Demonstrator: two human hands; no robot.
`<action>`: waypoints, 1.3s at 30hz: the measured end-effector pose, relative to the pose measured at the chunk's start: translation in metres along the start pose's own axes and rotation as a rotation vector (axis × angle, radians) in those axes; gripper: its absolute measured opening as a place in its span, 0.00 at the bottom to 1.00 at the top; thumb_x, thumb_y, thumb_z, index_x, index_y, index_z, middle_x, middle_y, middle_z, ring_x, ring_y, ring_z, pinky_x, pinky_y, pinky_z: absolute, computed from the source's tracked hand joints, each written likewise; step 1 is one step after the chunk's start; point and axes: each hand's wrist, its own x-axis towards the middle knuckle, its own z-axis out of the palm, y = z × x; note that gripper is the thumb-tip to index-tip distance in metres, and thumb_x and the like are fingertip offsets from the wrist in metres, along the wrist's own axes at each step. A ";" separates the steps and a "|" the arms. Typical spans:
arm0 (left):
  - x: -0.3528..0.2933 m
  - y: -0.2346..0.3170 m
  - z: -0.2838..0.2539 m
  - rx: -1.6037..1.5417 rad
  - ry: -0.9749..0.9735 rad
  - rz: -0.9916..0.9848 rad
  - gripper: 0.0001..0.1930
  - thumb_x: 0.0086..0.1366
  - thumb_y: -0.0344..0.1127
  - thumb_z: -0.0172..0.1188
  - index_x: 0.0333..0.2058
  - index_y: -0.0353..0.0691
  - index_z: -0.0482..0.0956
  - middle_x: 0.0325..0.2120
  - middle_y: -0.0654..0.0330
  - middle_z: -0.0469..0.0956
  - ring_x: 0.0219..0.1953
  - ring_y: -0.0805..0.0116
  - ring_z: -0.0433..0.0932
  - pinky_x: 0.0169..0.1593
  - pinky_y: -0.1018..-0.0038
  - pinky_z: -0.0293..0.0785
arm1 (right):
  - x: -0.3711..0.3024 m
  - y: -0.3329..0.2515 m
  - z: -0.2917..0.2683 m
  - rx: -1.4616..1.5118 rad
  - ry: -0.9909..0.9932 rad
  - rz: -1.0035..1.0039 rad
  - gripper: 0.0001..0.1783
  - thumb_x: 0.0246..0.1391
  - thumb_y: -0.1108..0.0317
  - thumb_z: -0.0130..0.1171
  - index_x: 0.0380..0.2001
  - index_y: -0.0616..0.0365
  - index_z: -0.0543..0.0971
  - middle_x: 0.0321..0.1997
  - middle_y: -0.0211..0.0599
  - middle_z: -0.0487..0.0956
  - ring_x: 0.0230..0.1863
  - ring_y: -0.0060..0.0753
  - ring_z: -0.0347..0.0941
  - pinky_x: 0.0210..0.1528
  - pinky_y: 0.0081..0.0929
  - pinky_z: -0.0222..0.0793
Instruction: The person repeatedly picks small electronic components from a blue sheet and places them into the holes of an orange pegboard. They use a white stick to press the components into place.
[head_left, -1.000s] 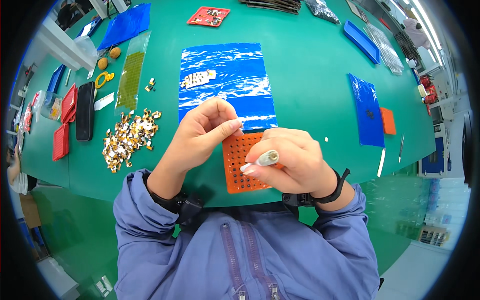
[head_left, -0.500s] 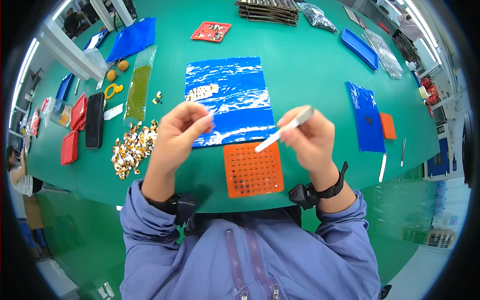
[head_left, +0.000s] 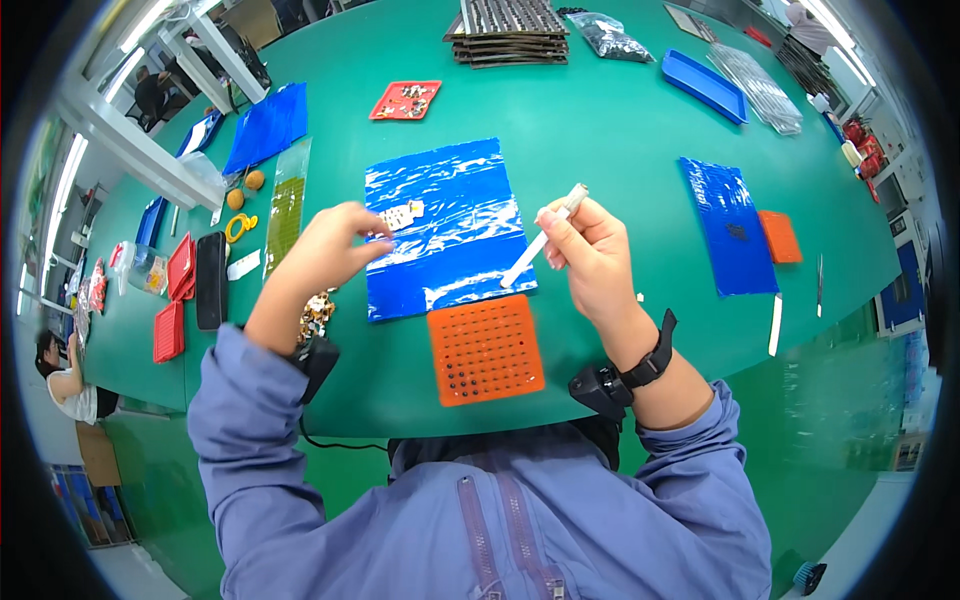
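Note:
My left hand (head_left: 325, 248) reaches over the left part of a blue plastic-covered sheet (head_left: 450, 245), thumb and fingers apart. Its fingertips are close to a cluster of small white pieces (head_left: 405, 215) lying on that sheet. With my right hand (head_left: 592, 255) I grip a slim white stick-like tool (head_left: 530, 257); its lower end points down and left, above the sheet's near right corner. Just below the sheet sits an orange square tray with rows of holes (head_left: 487, 350). Dark bits fill several holes at its lower left.
A pile of small white-and-gold pieces (head_left: 316, 316) is partly hidden by my left forearm. Further left are a black phone (head_left: 211, 281) and red trays (head_left: 169, 332). A red dish (head_left: 406, 100) stands beyond the sheet. On the right lie another blue sheet (head_left: 728, 225) and an orange block (head_left: 779, 237).
My left hand has opened and moved left and outward, toward the white pieces. My right hand has shifted slightly left, still holding the white tool. The whole view has turned a little.

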 end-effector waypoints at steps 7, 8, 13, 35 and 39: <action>0.058 -0.022 0.040 0.182 0.120 -0.078 0.07 0.47 0.38 0.62 0.25 0.44 0.76 0.30 0.53 0.69 0.40 0.56 0.67 0.42 0.66 0.65 | 0.008 0.003 -0.005 0.033 0.047 0.022 0.06 0.50 0.69 0.54 0.26 0.60 0.74 0.15 0.24 0.68 0.16 0.12 0.60 0.18 0.10 0.54; 0.059 -0.024 0.042 0.195 0.124 -0.080 0.07 0.47 0.37 0.63 0.25 0.44 0.76 0.31 0.53 0.69 0.40 0.55 0.67 0.43 0.66 0.65 | 0.008 0.003 -0.004 0.038 0.036 0.021 0.05 0.50 0.69 0.55 0.26 0.60 0.74 0.16 0.24 0.69 0.16 0.12 0.60 0.19 0.10 0.54; 0.057 -0.026 0.044 0.161 0.118 -0.020 0.07 0.46 0.35 0.63 0.25 0.44 0.75 0.29 0.55 0.69 0.39 0.57 0.67 0.42 0.67 0.65 | 0.005 -0.001 -0.001 0.057 -0.018 0.011 0.05 0.49 0.70 0.55 0.26 0.60 0.74 0.17 0.24 0.69 0.17 0.12 0.61 0.19 0.10 0.55; -0.043 0.044 0.062 -1.897 -0.050 0.278 0.05 0.56 0.26 0.54 0.29 0.37 0.66 0.22 0.57 0.72 0.27 0.68 0.73 0.34 0.73 0.69 | -0.012 -0.012 0.006 0.061 -0.375 0.176 0.08 0.44 0.77 0.59 0.31 0.65 0.74 0.28 0.35 0.76 0.31 0.22 0.73 0.34 0.16 0.68; -0.046 0.043 0.065 -1.887 -0.077 0.259 0.05 0.55 0.26 0.55 0.27 0.37 0.67 0.21 0.57 0.72 0.27 0.67 0.73 0.33 0.73 0.69 | -0.013 -0.011 0.007 0.048 -0.397 0.179 0.07 0.44 0.78 0.58 0.31 0.66 0.74 0.29 0.36 0.76 0.32 0.23 0.74 0.35 0.17 0.69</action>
